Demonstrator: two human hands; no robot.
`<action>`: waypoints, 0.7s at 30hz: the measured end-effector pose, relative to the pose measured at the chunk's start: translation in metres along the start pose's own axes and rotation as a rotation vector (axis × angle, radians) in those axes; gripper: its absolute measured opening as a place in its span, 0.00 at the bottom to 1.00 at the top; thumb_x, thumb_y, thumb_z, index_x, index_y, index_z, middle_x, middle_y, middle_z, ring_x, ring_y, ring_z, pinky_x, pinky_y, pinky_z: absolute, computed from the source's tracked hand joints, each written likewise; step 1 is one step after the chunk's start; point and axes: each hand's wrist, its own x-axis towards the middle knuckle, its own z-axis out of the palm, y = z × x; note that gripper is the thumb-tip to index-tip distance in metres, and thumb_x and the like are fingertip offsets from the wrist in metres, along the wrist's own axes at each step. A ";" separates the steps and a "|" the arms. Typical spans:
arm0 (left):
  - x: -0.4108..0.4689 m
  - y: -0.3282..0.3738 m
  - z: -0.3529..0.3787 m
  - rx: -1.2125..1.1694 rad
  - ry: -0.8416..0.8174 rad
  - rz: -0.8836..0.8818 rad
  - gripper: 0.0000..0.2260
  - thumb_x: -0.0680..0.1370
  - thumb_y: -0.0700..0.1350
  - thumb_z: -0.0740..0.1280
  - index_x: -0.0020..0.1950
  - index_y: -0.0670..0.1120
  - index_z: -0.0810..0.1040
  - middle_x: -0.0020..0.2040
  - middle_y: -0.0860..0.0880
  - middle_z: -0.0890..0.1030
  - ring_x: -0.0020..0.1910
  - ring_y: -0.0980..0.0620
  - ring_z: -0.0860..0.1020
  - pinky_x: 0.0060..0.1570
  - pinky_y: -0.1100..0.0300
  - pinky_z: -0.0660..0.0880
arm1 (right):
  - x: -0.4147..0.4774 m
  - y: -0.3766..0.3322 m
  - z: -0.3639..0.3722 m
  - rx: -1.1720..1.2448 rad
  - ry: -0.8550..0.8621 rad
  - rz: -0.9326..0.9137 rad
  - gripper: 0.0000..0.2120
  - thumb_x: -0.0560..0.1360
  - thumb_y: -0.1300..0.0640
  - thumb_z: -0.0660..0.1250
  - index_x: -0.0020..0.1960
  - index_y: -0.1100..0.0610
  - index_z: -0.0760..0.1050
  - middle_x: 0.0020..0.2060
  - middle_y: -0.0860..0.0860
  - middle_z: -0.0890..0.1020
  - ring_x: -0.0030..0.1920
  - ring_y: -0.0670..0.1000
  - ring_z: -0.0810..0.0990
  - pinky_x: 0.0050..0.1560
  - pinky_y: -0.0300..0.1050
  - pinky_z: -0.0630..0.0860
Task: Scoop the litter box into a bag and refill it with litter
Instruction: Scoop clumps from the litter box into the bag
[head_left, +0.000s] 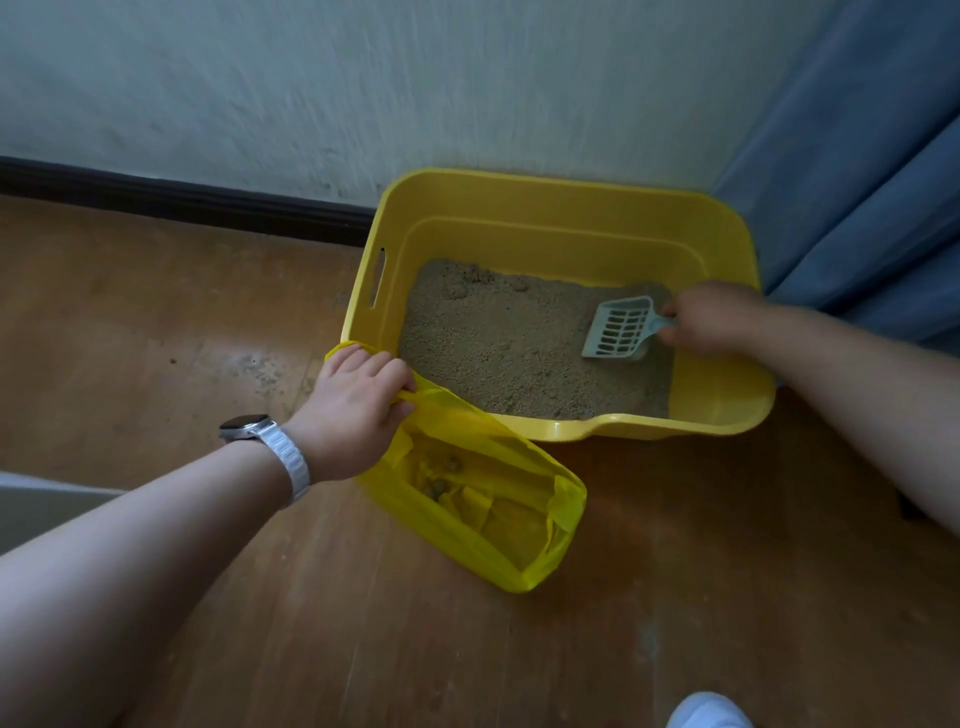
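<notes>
the scoop (621, 328) sits at the right end of the litter (498, 343), slotted blade down on the surface and looking empty. the right hand (714, 317) has its fingers curled round the short handle. from that grip the scoop's long axis runs out to the left and a little back toward the person, so the blade already points roughly across the bed.

further out along that same line, past the low front lip of the litter box (519, 179), is the bag (498, 545). it lies on the floor touching the box's near left corner, with its mouth turned up. the left hand (358, 400) pinches one edge of the bag in curled fingers, just beside the box rim, and holds the opening up. a few dark clumps (441, 475) show inside the bag.

from the scoop grip, some lumpy patches (467, 275) lie well off to the left, at the far corner of the bed; whether they are waste i cannot tell. to my eye, the coming move turns on this: the right hand is the nearer one to the litter, and a loaded blade would have to travel left and toward the person to reach the bag mouth, which the left hand alone steadies.

beyond the right hand hangs a blue curtain (857, 182).
</notes>
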 end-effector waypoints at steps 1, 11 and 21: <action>0.000 0.000 0.001 0.005 0.006 0.004 0.13 0.75 0.53 0.55 0.48 0.47 0.74 0.43 0.50 0.76 0.44 0.43 0.74 0.62 0.50 0.60 | 0.006 -0.002 0.001 -0.059 -0.009 -0.013 0.14 0.79 0.48 0.60 0.58 0.55 0.78 0.38 0.49 0.76 0.39 0.49 0.74 0.34 0.44 0.69; -0.001 -0.002 0.007 -0.012 0.029 0.020 0.07 0.76 0.53 0.58 0.49 0.51 0.70 0.43 0.52 0.74 0.47 0.47 0.71 0.64 0.49 0.59 | 0.067 -0.008 0.002 -0.008 0.007 -0.058 0.15 0.80 0.44 0.57 0.57 0.51 0.78 0.39 0.51 0.78 0.39 0.51 0.77 0.38 0.45 0.74; -0.003 -0.004 0.008 0.020 0.030 0.047 0.09 0.76 0.51 0.58 0.47 0.47 0.74 0.43 0.50 0.73 0.46 0.47 0.70 0.65 0.47 0.60 | 0.102 -0.067 0.007 0.091 0.106 -0.232 0.14 0.82 0.47 0.56 0.53 0.52 0.77 0.37 0.50 0.76 0.37 0.50 0.75 0.36 0.44 0.70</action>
